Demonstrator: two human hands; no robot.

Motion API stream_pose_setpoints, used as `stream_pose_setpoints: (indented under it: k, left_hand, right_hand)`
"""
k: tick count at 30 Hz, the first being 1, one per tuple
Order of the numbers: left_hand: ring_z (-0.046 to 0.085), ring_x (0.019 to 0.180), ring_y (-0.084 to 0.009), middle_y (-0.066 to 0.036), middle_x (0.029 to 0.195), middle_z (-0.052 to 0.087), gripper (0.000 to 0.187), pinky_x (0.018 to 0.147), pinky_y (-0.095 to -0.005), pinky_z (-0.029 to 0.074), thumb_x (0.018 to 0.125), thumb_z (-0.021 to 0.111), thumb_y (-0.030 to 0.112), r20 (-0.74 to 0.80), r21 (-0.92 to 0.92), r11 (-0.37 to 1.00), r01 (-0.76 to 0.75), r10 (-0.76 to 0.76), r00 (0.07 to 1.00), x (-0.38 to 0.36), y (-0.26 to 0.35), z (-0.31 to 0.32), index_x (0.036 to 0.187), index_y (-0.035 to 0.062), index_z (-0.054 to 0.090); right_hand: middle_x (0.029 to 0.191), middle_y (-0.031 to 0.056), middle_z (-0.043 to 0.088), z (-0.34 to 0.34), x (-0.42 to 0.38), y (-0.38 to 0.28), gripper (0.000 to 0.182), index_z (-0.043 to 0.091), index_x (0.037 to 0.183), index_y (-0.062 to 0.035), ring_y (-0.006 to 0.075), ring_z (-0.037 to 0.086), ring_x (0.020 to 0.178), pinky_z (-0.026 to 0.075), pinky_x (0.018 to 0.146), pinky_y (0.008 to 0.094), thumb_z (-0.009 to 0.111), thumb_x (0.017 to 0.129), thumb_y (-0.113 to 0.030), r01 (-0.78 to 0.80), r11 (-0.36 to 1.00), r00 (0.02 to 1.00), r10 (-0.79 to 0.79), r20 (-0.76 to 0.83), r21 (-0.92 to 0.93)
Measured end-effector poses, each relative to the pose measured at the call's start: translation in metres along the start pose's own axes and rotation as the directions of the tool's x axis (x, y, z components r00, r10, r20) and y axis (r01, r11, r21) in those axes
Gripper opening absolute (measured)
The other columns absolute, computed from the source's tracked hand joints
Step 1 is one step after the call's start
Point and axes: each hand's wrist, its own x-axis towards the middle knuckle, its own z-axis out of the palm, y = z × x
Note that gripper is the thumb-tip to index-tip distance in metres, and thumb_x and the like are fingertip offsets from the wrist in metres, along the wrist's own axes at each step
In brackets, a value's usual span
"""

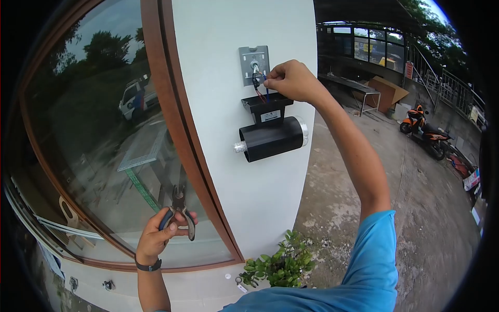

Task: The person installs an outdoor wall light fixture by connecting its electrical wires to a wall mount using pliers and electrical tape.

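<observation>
My left hand (165,229) holds a pair of pliers (179,210) upright, with the jaws pointing up and apart from the wall. My right hand (292,80) pinches a blue wire (266,88) between thumb and fingertips. A grey mounting plate (253,56) is fixed to the white wall, with wires coming out at its middle. Just below hangs a black cylindrical wall lamp (273,139), its box-shaped base (269,109) tilted outward. Reddish and black wires run between the plate and the base. The exact ends of the wires are too small to tell.
A brown-framed glass window (166,104) stands left of the white wall (218,78). Below is a leafy plant (280,262). An orange and black motorcycle (426,132), a long table (348,86) and a cardboard sheet (387,93) stand farther off on the right.
</observation>
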Motion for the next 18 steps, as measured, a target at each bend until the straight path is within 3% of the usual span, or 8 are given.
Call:
stream_pose_setpoints:
  k: [4,6,8,11,12,14,15,18]
  left_hand:
    - [0.067,0.123,-0.0405,-0.026,0.133,0.064,0.018,0.095,-0.0542,0.06,0.103,0.062,0.015,-0.014,-0.309,0.933,0.187,-0.201,0.98,-0.06,-0.13,-0.009,0.116,0.003,0.059]
    - [0.066,0.124,-0.0414,-0.024,0.131,0.064,0.018,0.094,-0.0556,0.06,0.105,0.06,0.014,-0.007,-0.441,0.824,0.356,-0.4,0.917,-0.1,-0.217,-0.017,0.119,0.0034,0.057]
    - [0.068,0.118,-0.0403,-0.021,0.126,0.066,0.022,0.091,-0.0554,0.061,0.106,0.058,0.016,-0.038,-0.479,0.678,0.558,-0.651,0.758,-0.141,-0.281,-0.012,0.124,0.0039,0.054]
    - [0.066,0.076,-0.0295,-0.01,0.098,0.06,0.02,0.071,-0.0536,0.063,0.101,0.058,0.015,-0.25,-0.423,0.441,0.791,-0.896,0.366,-0.26,-0.452,-0.013,0.119,0.0066,0.055]
    - [0.069,0.07,-0.0329,-0.016,0.101,0.067,0.017,0.067,-0.0537,0.062,0.099,0.059,0.017,-0.193,-0.463,0.27,0.844,-0.96,0.201,-0.323,-0.531,-0.025,0.111,0.0047,0.062]
    - [0.068,0.069,-0.0323,-0.015,0.098,0.066,0.018,0.065,-0.0529,0.061,0.099,0.058,0.019,-0.176,-0.439,0.227,0.869,-0.97,0.165,-0.376,-0.53,-0.007,0.109,0.0047,0.062]
    - [0.068,0.067,-0.0317,-0.015,0.095,0.066,0.019,0.064,-0.052,0.06,0.099,0.057,0.021,-0.179,-0.409,0.214,0.887,-0.972,0.153,-0.411,-0.527,0.0,0.107,0.0048,0.062]
    - [0.066,0.062,-0.0298,-0.014,0.087,0.065,0.024,0.058,-0.0493,0.056,0.101,0.056,0.028,-0.186,-0.33,0.204,0.922,-0.971,0.148,-0.436,-0.531,0.004,0.101,0.005,0.062]
  right_hand:
    - [0.091,0.006,0.071,-0.022,-0.038,-0.012,0.046,0.076,0.117,0.0013,0.0154,0.066,0.076,0.053,0.071,0.0295,0.081,0.086,-0.031,-0.055,0.998,0.975,0.046,-0.219,-0.037]
    - [0.091,-0.0013,0.061,-0.027,-0.082,-0.001,0.046,0.071,0.127,-0.0002,0.0071,0.056,0.075,0.049,0.07,0.0244,0.08,0.092,-0.029,0.017,0.984,0.944,0.044,-0.327,0.18]
    - [0.087,-0.0055,0.057,-0.002,-0.145,0.009,0.035,0.071,0.125,-0.0017,0.0024,0.048,0.071,0.041,0.065,0.0209,0.075,0.099,-0.025,0.132,0.876,0.85,0.141,-0.508,0.464]
    - [0.084,-0.007,0.057,0.077,-0.276,0.058,0.024,0.07,0.118,-0.0023,0.0018,0.042,0.068,0.033,0.06,0.0211,0.07,0.103,-0.021,-0.024,0.822,0.653,0.443,-0.614,0.568]
    - [0.083,-0.0059,0.059,0.114,-0.327,0.073,0.023,0.071,0.118,-0.0037,0.0039,0.046,0.068,0.037,0.061,0.0228,0.07,0.103,-0.021,-0.167,0.745,0.582,0.603,-0.545,0.646]
    - [0.083,-0.0058,0.059,0.206,-0.461,0.125,0.02,0.071,0.114,-0.0052,0.0038,0.046,0.066,0.037,0.059,0.0229,0.069,0.103,-0.021,-0.578,0.524,0.467,0.841,-0.273,0.626]
    - [0.083,-0.0051,0.06,0.251,-0.551,0.152,0.024,0.071,0.115,-0.0042,0.0055,0.048,0.066,0.038,0.057,0.0245,0.071,0.101,-0.024,-0.793,0.427,0.434,0.897,-0.089,0.434]
    - [0.078,0.0058,0.063,0.29,-0.689,0.108,0.037,0.073,0.114,-0.0006,0.0137,0.056,0.066,0.045,0.054,0.0312,0.075,0.097,-0.033,-0.982,-0.169,-0.126,0.924,0.362,0.09]
